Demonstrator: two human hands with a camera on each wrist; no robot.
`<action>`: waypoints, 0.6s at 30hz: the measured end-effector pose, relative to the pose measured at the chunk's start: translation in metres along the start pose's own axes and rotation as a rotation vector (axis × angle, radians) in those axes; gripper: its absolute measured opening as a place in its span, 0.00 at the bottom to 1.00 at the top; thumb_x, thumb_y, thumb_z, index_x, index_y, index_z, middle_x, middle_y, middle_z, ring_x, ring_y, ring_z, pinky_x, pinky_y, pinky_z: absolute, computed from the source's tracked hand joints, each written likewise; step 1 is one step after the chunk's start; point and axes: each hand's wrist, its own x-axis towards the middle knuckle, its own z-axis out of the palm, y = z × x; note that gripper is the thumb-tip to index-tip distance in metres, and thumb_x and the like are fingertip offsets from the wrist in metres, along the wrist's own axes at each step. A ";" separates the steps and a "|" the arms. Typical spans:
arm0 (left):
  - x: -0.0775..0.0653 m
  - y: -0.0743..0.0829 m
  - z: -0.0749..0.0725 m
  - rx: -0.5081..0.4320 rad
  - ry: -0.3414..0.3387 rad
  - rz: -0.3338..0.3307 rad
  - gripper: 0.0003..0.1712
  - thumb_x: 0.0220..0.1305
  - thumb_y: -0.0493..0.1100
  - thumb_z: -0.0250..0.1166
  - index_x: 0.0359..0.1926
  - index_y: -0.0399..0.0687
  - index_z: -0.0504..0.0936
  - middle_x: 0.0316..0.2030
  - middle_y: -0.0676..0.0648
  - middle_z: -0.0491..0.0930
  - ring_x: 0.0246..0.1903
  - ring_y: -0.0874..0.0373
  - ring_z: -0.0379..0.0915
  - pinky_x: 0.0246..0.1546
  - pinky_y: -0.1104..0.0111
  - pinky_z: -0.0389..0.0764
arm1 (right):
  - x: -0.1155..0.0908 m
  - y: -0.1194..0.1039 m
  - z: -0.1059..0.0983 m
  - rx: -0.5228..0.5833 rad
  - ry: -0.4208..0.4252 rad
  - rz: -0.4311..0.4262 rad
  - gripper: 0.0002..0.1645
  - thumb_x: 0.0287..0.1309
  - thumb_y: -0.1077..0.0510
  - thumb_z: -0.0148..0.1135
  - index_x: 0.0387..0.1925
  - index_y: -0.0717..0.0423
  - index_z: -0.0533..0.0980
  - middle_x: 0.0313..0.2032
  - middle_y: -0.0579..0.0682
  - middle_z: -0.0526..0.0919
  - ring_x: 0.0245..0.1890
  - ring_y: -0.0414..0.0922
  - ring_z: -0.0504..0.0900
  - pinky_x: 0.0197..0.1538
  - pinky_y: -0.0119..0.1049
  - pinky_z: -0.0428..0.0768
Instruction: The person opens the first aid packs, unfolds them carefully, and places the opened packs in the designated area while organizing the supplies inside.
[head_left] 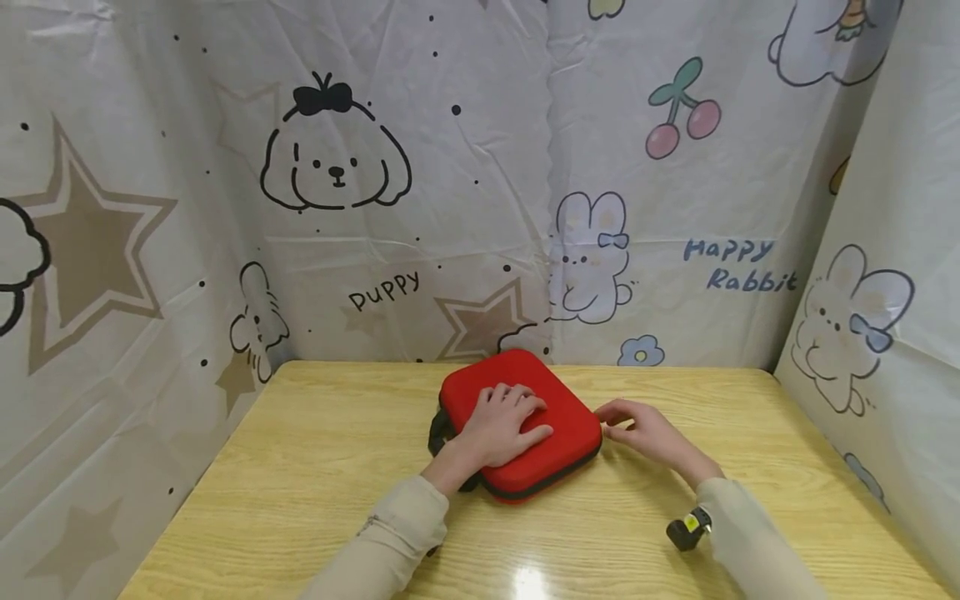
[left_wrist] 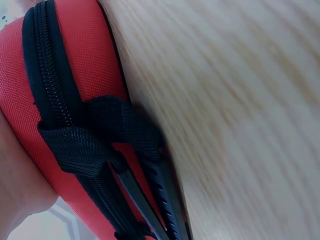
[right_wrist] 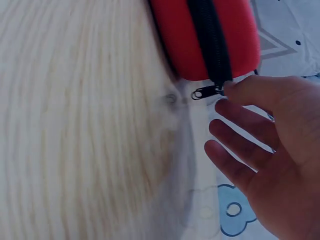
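Note:
A red zippered case point(head_left: 558, 387) lies on the wooden table, turned at an angle, with its lid upward. My left hand point(head_left: 501, 429) rests on the lid with fingers spread. On the left side of the case is a black carrying handle point(left_wrist: 162, 190), fixed by fabric loops. My right hand point(right_wrist: 280, 135) is at the right corner, its thumb tip right at the zipper slider and the other fingers loosely bent below. From the slider, a small black zipper pull point(right_wrist: 204, 93) sticks out past the fingertips. The black zipper point(right_wrist: 212, 40) appears shut along the visible sides.
Wooden tabletop point(head_left: 322, 467) surrounds the case. A printed white curtain point(head_left: 465, 208) encloses the back and both sides, close behind the case. A small black device point(head_left: 686, 531) sits at the right wrist, low over the table.

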 end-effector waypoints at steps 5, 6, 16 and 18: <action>-0.001 -0.001 0.000 -0.007 -0.002 0.002 0.27 0.70 0.69 0.49 0.61 0.65 0.74 0.63 0.55 0.69 0.61 0.55 0.63 0.61 0.53 0.62 | 0.010 0.004 0.011 0.011 -0.001 0.017 0.15 0.58 0.67 0.65 0.47 0.59 0.80 0.43 0.53 0.86 0.42 0.48 0.85 0.46 0.37 0.81; 0.000 -0.001 0.000 -0.006 -0.002 0.004 0.27 0.70 0.69 0.48 0.61 0.66 0.74 0.63 0.55 0.69 0.61 0.55 0.63 0.61 0.53 0.62 | 0.011 0.005 0.012 0.010 0.007 0.022 0.14 0.57 0.68 0.65 0.46 0.59 0.80 0.41 0.53 0.86 0.41 0.46 0.84 0.45 0.36 0.81; -0.001 -0.001 -0.001 -0.019 -0.004 0.005 0.26 0.70 0.69 0.49 0.60 0.66 0.74 0.62 0.55 0.69 0.60 0.55 0.63 0.61 0.54 0.63 | 0.006 0.009 0.012 -0.018 0.078 0.051 0.05 0.57 0.66 0.66 0.34 0.54 0.83 0.33 0.47 0.86 0.32 0.36 0.78 0.37 0.30 0.76; -0.001 -0.002 -0.001 -0.020 -0.001 0.003 0.26 0.70 0.69 0.49 0.60 0.66 0.74 0.62 0.55 0.69 0.60 0.55 0.63 0.61 0.54 0.63 | 0.004 0.007 0.011 -0.026 0.077 0.046 0.04 0.58 0.65 0.66 0.35 0.54 0.83 0.33 0.47 0.86 0.32 0.36 0.78 0.37 0.30 0.76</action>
